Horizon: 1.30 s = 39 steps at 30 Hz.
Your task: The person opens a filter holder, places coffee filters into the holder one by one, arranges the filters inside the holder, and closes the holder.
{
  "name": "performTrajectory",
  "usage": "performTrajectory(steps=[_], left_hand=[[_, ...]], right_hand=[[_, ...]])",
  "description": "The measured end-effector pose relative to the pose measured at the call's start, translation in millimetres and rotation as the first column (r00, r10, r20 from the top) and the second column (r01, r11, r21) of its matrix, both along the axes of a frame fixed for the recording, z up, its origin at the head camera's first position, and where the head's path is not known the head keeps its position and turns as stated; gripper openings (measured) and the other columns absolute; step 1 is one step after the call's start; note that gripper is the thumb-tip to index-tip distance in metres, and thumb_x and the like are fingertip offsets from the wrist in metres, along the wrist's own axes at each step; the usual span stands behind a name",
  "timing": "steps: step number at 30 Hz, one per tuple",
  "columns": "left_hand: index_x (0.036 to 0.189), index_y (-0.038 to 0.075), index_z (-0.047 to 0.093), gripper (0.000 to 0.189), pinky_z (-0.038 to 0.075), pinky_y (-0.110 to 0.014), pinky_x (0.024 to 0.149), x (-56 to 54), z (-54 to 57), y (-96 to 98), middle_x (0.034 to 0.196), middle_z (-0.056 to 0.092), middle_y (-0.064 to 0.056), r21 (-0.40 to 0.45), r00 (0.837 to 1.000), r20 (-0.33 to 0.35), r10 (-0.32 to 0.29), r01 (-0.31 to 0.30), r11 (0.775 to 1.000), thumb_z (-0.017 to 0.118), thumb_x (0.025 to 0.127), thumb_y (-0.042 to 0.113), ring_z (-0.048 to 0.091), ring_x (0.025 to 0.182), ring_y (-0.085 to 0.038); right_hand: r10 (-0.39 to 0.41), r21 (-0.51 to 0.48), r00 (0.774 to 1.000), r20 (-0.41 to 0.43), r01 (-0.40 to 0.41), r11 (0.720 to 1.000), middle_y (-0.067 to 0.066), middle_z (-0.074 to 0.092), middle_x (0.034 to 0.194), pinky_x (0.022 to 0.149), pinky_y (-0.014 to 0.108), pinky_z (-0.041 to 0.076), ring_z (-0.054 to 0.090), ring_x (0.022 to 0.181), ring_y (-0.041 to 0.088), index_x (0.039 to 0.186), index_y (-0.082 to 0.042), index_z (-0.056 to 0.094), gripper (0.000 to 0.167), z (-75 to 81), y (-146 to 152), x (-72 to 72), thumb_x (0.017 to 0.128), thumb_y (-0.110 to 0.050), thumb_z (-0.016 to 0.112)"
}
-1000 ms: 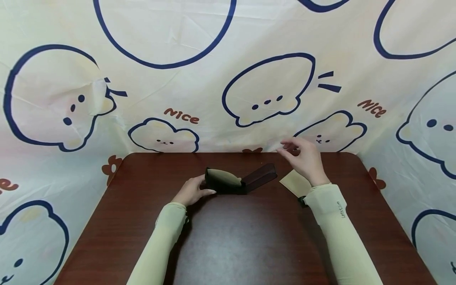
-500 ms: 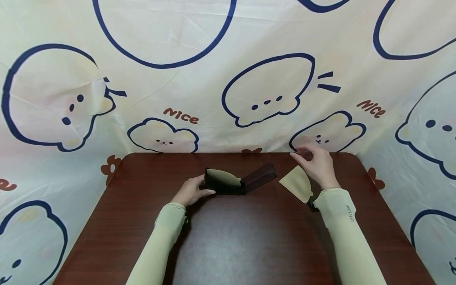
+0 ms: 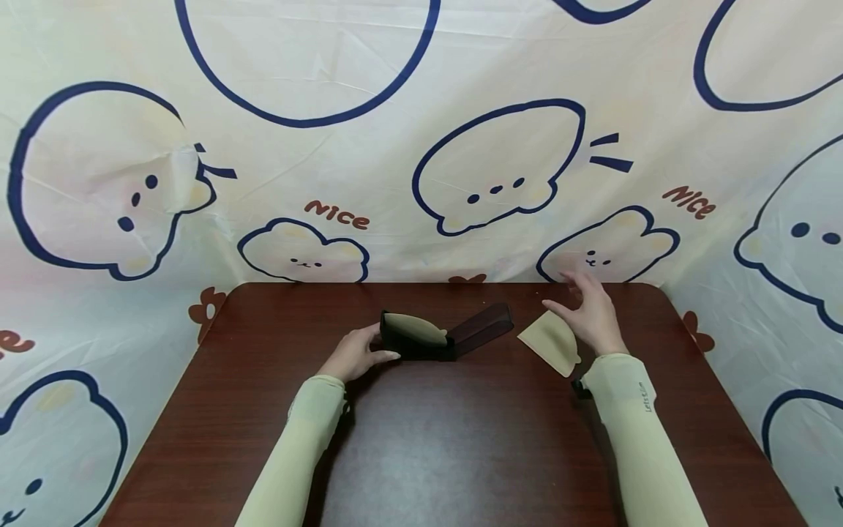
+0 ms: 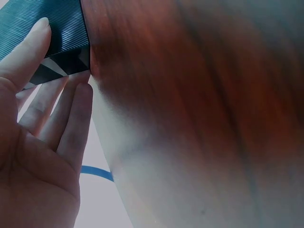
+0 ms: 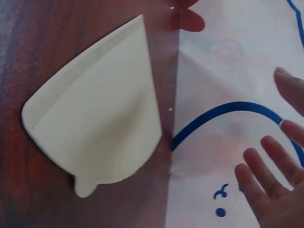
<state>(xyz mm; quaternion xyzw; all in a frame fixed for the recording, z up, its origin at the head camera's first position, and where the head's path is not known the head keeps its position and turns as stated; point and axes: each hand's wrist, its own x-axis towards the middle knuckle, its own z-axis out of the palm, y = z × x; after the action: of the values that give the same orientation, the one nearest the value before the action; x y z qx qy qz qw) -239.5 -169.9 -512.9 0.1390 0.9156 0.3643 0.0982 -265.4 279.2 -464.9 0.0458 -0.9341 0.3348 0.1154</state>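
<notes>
Near the centre of the head view, my left hand (image 3: 353,355) grips the end of a black box (image 3: 415,348) — thumb on its ribbed face, fingers behind — with cream paper (image 3: 413,327) showing inside and its dark flap (image 3: 483,328) slanting to the right. Right of centre, a cream paper piece (image 3: 550,344) lies on the brown table (image 3: 428,446); my right hand (image 3: 591,313) hovers just beside it, fingers spread loosely.

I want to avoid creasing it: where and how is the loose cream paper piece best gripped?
Probably pinch the small tab of the cream paper piece, coming from the person's right: the tab juts from the curved edge on that side, while the body lies nearly flat on the table.
</notes>
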Motion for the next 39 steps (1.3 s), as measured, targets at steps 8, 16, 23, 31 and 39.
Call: performTrajectory(steps=[8,16,23,31,39], left_hand=[[0.139,0.027,0.062,0.048,0.051,-0.055,0.105,-0.2,0.5,0.2,0.129,0.072,-0.006,0.018,1.0,0.01,-0.002,0.002,1.0,0.078,0.094,0.032,0.065,0.124,-0.03],[0.138,0.027,0.062,0.047,0.051,-0.054,0.103,0.0,0.2,-1.0,0.128,0.071,-0.006,0.007,1.0,0.012,-0.003,0.002,1.0,0.078,0.094,0.033,0.065,0.124,-0.03],[0.14,0.027,0.061,0.048,0.051,-0.055,0.105,0.3,-0.1,0.0,0.13,0.071,-0.006,0.012,1.0,0.005,-0.004,0.004,1.0,0.077,0.095,0.031,0.064,0.125,-0.031],[0.133,0.026,0.065,0.041,0.051,-0.054,0.104,0.9,1.2,1.0,0.126,0.072,-0.006,0.014,1.0,0.009,0.004,-0.004,1.0,0.078,0.095,0.03,0.065,0.123,-0.03],[0.138,0.025,0.062,0.047,0.051,-0.054,0.104,-0.1,0.1,-0.2,0.129,0.071,-0.008,0.001,1.0,0.01,0.002,-0.002,1.0,0.078,0.094,0.032,0.064,0.124,-0.031]], right_hand=[[-0.028,-0.003,0.993,0.117,0.028,1.0,0.027,0.048,0.143,0.102,0.065,0.047,0.052,0.127,0.047,0.158,-0.007,0.039,0.082,-21.2,4,-6.0,0.092,-0.03,0.081],[-0.045,0.038,0.956,0.291,0.035,0.999,0.033,0.039,0.148,0.099,0.064,0.047,0.05,0.121,0.049,0.162,-0.004,0.029,0.097,-35.2,3,-6.5,0.087,-0.033,0.084],[-0.098,0.138,0.926,0.366,0.05,0.989,0.037,0.038,0.147,0.102,0.07,0.043,0.04,0.132,0.055,0.161,-0.002,0.029,0.107,-44.0,6,-5.9,0.082,-0.045,0.086],[-0.099,0.157,0.922,0.375,0.042,0.987,0.032,0.049,0.132,0.092,0.063,0.048,0.047,0.119,0.048,0.158,-0.001,0.035,0.105,-47.7,3,-7.6,0.08,-0.045,0.087],[-0.092,0.137,0.92,0.38,0.043,0.99,0.033,0.048,0.132,0.097,0.063,0.047,0.052,0.113,0.046,0.158,0.002,0.035,0.105,-47.5,3,-8.9,0.08,-0.044,0.088]])
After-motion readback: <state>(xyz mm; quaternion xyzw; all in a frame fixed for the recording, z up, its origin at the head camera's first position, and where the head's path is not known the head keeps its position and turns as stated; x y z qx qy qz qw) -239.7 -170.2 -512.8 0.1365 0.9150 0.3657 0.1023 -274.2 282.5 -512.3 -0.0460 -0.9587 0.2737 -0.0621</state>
